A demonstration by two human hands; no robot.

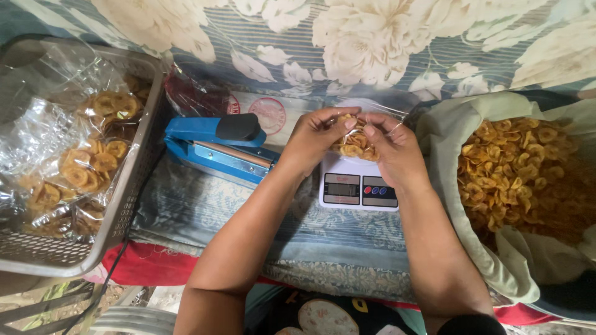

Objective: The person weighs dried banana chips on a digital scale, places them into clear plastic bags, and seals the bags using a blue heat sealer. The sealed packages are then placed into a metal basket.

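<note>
Both hands pinch one clear bag of banana chips (354, 144) over the kitchen scale (359, 183) — left hand (316, 142), right hand (392, 149) flanking it, equally near.

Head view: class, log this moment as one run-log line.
left hand: holds chip bag | right hand: holds chip bag | under: scale | left: sealer

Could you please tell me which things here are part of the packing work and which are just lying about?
In use: left hand and right hand holding a small clear bag of chips over the white scale; blue heat sealer; sack of chips; basket of filled bags.

Lying about: red cloth; floral fabric.
</note>
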